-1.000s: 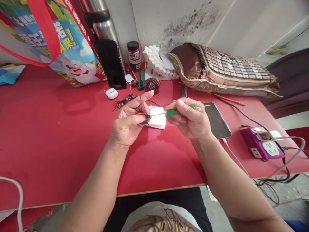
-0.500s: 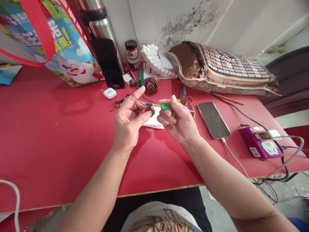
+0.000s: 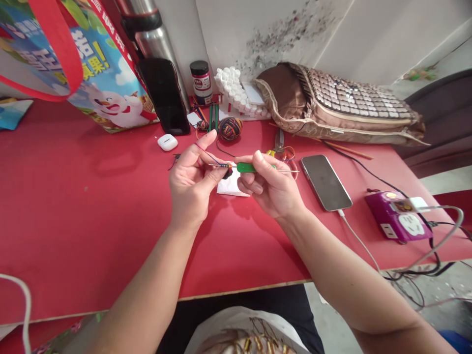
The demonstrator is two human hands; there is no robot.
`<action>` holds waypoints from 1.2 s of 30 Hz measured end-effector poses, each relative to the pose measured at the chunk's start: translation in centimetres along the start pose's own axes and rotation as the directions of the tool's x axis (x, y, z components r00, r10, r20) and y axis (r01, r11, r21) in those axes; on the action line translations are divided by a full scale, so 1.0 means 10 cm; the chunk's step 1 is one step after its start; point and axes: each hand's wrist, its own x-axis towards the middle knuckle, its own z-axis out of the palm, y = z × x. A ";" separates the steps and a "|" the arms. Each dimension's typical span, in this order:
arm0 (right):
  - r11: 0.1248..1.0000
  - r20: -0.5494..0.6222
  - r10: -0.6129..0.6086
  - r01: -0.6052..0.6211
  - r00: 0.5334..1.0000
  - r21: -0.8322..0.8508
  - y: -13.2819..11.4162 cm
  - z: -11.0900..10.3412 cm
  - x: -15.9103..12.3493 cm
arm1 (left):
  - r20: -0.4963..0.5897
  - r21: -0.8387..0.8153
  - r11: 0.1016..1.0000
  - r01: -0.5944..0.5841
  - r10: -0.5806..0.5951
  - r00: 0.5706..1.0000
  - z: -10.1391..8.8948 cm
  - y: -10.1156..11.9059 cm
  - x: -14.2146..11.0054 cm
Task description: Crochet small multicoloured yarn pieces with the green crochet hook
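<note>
My left hand (image 3: 191, 184) is closed, pinching a small multicoloured crochet piece (image 3: 229, 171) between thumb and fingers. Its index finger is raised, and a strand of dark yarn runs from it down to the piece. In my right hand (image 3: 275, 184) is a crochet hook (image 3: 246, 167) with a green handle, its thin metal shaft reaching left into the crochet piece. Another thin metal end sticks out to the right of that hand. Beneath the hands lies a folded white tissue (image 3: 233, 186). Behind them sits a ball of variegated yarn (image 3: 230, 129).
A smartphone (image 3: 327, 183) on a cable and a purple power socket (image 3: 398, 219) lie to the right. At the back are a brown cushion-like bag (image 3: 354, 101), a jar (image 3: 201, 83) and a leaning black phone (image 3: 164, 98). A white earphone case (image 3: 167, 142) lies left of the hands.
My right hand has moved the hook slightly left, so its shaft now passes through the crochet piece. The piece has turned in my left hand and shows less of its colours.
</note>
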 end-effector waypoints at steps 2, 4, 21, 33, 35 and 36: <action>0.999 0.002 -0.033 0.033 0.999 -0.033 0.00 0.01 -0.02 | -0.005 0.002 1.000 -0.006 0.006 1.000 0.01 -0.01 -0.01; 0.997 -0.027 -0.058 0.057 0.998 -0.053 0.00 0.02 -0.03 | -0.009 -0.021 1.000 0.003 -0.003 1.000 0.02 -0.04 -0.02; 0.985 0.013 -0.026 0.028 1.000 -0.168 0.04 -0.07 0.01 | -0.009 -0.120 0.987 0.109 -0.111 0.994 0.05 -0.03 -0.05; 0.969 0.021 -0.152 0.153 0.988 -0.195 0.01 -0.08 0.03 | -0.009 -0.049 0.999 -0.006 0.006 1.000 0.05 -0.03 -0.04; 0.969 0.021 -0.169 0.170 0.985 -0.181 0.00 -0.07 0.03 | 0.003 -0.067 0.998 -0.009 0.009 1.000 0.05 -0.03 -0.04; 0.969 0.017 -0.172 0.173 0.985 -0.178 0.00 -0.07 0.03 | 0.003 -0.070 0.998 -0.007 0.008 1.000 0.05 -0.03 -0.04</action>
